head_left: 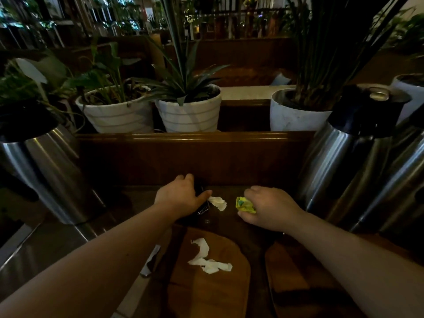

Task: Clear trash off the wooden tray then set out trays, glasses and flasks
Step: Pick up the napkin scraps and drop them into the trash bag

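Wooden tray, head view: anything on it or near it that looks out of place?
Yes. Torn white paper lies strewn on the wooden tray. Another white scrap sits on the dark surface beyond it, by the left hand. The right hand is closed on a crumpled yellow wrapper.

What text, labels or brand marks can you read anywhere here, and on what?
None can be read.
Yellow wrapper in the right hand: green patch of print, too crumpled and blurred to read.
Flasks: no legible mark on the steel.
White paper scraps on the wooden tray: blank as far as the view shows.
Dark item under the left hand: too dim to tell.
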